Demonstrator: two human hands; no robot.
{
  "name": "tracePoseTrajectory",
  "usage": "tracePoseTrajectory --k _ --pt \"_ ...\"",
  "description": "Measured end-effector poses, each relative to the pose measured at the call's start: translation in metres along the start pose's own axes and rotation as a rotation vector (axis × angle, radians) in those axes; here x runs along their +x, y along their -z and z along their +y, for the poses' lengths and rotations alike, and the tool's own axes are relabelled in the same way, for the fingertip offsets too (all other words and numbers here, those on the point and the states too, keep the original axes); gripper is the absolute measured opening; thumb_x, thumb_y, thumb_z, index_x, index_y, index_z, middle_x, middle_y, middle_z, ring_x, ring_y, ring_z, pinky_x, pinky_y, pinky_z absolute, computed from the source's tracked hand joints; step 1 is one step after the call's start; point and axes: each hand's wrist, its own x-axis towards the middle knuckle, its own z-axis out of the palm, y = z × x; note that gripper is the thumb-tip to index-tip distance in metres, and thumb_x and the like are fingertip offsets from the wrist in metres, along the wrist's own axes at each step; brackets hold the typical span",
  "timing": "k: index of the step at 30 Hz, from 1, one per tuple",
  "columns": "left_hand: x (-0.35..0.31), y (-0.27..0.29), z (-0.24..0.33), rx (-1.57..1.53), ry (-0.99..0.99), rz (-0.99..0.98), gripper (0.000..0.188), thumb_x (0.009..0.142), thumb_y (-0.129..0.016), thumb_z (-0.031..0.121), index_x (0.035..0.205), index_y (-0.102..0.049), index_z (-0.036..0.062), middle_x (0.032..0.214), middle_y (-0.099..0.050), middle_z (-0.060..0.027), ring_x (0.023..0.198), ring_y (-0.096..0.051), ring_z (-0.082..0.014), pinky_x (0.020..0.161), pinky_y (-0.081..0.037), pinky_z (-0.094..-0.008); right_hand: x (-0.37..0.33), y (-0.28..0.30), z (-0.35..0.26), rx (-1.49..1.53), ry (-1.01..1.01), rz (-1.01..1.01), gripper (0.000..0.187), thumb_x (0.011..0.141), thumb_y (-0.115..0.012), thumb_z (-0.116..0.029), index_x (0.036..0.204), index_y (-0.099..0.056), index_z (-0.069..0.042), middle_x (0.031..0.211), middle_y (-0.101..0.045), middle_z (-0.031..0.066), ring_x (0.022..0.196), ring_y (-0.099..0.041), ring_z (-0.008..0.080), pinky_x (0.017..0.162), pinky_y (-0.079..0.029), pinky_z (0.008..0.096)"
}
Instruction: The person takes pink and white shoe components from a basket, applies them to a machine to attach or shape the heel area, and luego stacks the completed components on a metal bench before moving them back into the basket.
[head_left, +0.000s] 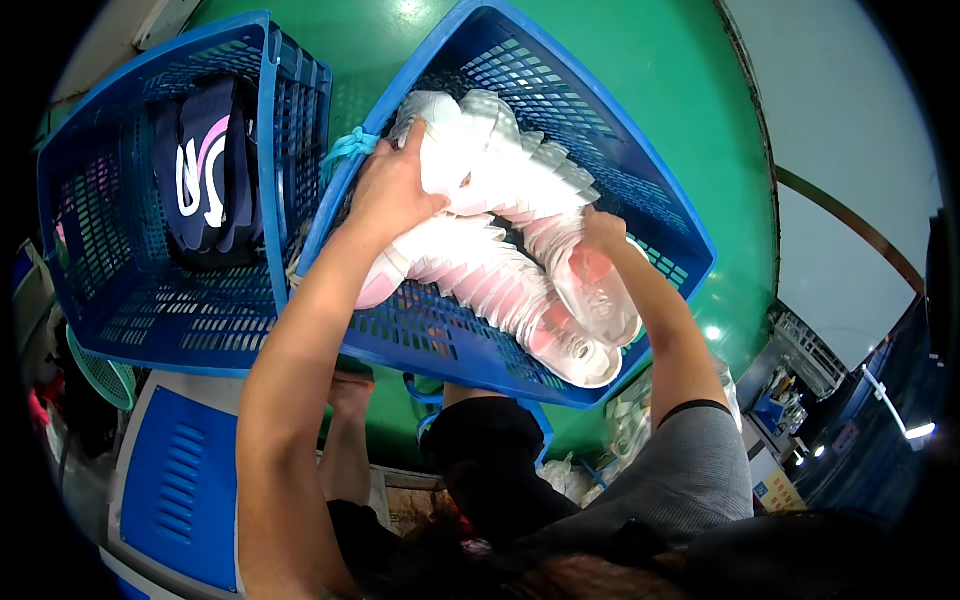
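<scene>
Two long rows of nested white and pink shoe uppers lie inside a blue plastic basket. At the far end of the farther row [540, 190], my left hand [392, 190] presses around the white uppers, thumb and forefinger spread along them and the other fingers partly hidden. My right hand [604, 232] is closed on the same row toward its right end, its fingertips hidden among the uppers. The nearer row [480, 285] lies beside it, with its rounded right end against the front side of the basket [420, 335].
A second blue basket [268, 190] stands to the left, holding dark navy pieces [208, 170] with white and pink markings. A light-blue tie [352, 146] joins the baskets. The green floor [660, 60] lies behind; a blue-panelled grey machine [180, 470] stands at lower left.
</scene>
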Motion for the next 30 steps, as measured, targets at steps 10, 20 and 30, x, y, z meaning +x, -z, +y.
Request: tracePoseTrajectory --k 10,20,30 --pt "-0.004 -0.015 0.009 0.149 -0.029 0.064 0.105 0.058 -0.079 0.017 0.144 -0.020 0.0045 0.111 -0.050 -0.0279 0.103 -0.053 -0.0419 0.089 -0.046 -0.0406 0.021 -0.006 0.012 0.238 -0.011 -0.081 0.097 0.051 -0.084 -0.029 0.133 -0.035 -0.009 0.110 -0.063 0.0158 0.105 -0.061 0.0305 0.085 -0.050 0.0386" --pt "0.008 -0.010 0.001 0.014 -0.031 -0.047 0.100 0.057 -0.078 0.020 0.143 -0.029 0.0151 0.097 -0.062 -0.0255 0.093 -0.060 -0.0390 0.084 -0.048 -0.0411 -0.003 -0.061 -0.006 0.212 0.030 0.590 0.052 0.058 -0.066 -0.010 0.108 -0.049 -0.009 0.078 -0.063 0.0136 0.077 -0.062 0.0336 0.067 -0.046 0.0443" --pt "-0.115 0.095 0.100 0.000 -0.225 0.124 0.083 0.065 -0.074 0.020 0.139 -0.036 0.0153 0.099 -0.056 -0.0273 0.092 -0.057 -0.0414 0.079 -0.048 -0.0437 -0.119 -0.021 -0.010 0.439 0.074 1.027 0.049 0.055 -0.055 0.003 0.104 -0.057 -0.006 0.077 -0.058 0.0140 0.075 -0.057 0.0354 0.067 -0.044 0.0430"
